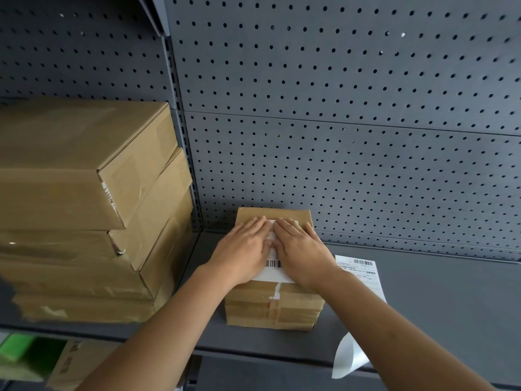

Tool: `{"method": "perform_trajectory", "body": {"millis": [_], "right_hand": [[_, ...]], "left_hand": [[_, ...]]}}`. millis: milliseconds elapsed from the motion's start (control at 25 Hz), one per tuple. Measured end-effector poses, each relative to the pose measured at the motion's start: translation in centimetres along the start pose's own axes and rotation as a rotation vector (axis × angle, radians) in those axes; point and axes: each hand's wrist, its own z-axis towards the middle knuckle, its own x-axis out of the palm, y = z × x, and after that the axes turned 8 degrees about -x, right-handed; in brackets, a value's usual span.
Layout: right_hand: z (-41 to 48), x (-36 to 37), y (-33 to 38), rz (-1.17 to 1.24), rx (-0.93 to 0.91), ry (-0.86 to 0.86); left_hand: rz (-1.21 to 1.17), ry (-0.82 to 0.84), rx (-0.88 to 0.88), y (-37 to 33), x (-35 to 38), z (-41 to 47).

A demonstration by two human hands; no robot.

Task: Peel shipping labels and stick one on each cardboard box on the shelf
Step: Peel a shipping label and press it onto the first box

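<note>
A small cardboard box (273, 306) stands on the dark grey shelf (437, 300). A white shipping label (275, 268) with a barcode lies on its top. My left hand (244, 252) and my right hand (301, 249) rest flat on the label, side by side, fingers stretched toward the back of the box. Most of the label is hidden under the hands. Right of the box lies a strip of further labels (363, 275); its blank end (348, 356) curls down over the shelf's front edge.
A stack of several large flat cardboard boxes (84, 210) fills the shelf's left side. A grey pegboard wall (338, 122) closes the back. Below the shelf at the left are a green object (17, 348) and another cardboard box (76, 362).
</note>
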Motion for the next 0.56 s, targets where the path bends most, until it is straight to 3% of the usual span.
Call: {"method": "perform_trajectory", "body": {"millis": [560], "right_hand": [[-1.5, -1.3, -0.5, 0.078, 0.146, 0.008]], "left_hand": [[0.006, 0.004, -0.051, 0.3, -1.1, -1.1]]}}
